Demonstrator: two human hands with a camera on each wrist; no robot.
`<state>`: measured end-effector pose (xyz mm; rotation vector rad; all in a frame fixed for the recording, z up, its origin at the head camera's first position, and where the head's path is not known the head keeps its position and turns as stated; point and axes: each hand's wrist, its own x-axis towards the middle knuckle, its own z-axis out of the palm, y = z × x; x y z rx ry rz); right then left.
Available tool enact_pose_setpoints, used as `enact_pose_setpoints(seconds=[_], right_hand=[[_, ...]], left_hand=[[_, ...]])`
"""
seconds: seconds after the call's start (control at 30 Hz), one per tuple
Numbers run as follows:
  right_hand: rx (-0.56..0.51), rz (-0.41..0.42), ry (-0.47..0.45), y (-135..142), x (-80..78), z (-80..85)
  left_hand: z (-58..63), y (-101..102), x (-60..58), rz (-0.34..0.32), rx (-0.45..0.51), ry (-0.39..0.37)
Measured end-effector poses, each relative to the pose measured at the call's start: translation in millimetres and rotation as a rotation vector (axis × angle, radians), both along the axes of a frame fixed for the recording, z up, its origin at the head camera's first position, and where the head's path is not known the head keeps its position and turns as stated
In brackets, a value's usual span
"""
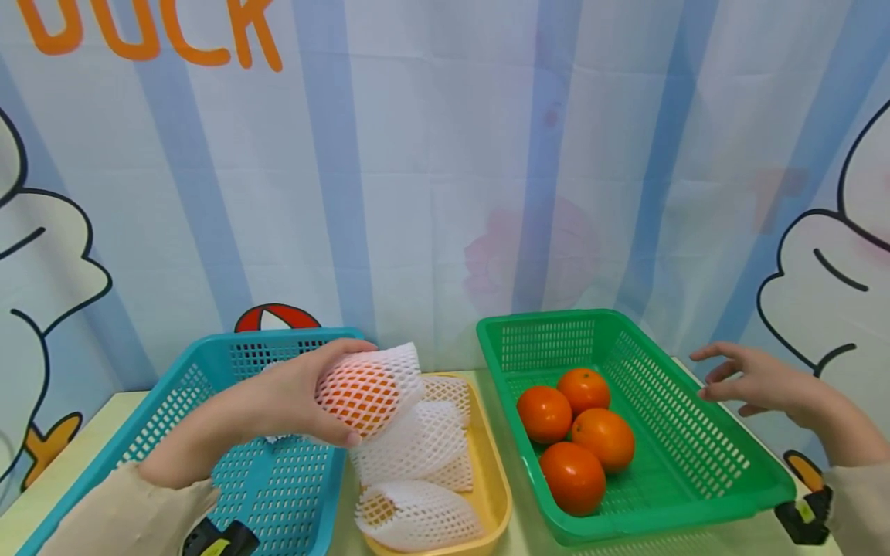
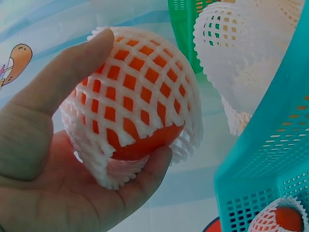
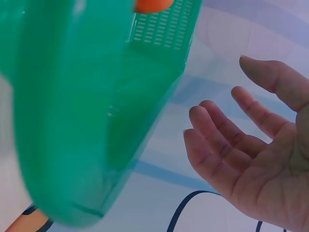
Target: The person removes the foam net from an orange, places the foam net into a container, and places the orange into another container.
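My left hand grips an orange wrapped in a white foam net, above the gap between the blue basket and the yellow tray. In the left wrist view, thumb and fingers curl round the netted orange, and bare red-orange skin shows at the net's open end. My right hand hovers by the right rim of the green basket, holding nothing; its fingers are relaxed and spread in the right wrist view. Several bare oranges lie at the left inside the green basket.
Empty foam nets lie piled in the yellow tray, between the two baskets. On the left stands the blue basket, with another netted orange inside it. A striped cartoon curtain hangs behind the table.
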<state>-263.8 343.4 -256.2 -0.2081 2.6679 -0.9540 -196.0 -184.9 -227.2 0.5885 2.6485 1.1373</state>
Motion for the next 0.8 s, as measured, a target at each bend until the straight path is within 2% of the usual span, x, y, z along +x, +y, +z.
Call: enact_pose_setpoints(seconds=[0.17,0.43,0.8], right_hand=[[-0.025,0.048,0.028,-8,1.6,3.0],[-0.047,0.085,0.064,-23,4.3,7.3],[-0.084,0.134,0.110,-42,5.7,13.4]], left_hand=[[0.2,0,1.4,0.021,-0.035,0.014],[-2.8,2,-1.7,-0.066,0.047,0.025],[-1.8,6,-2.1,-0.051,0.029,0.022]])
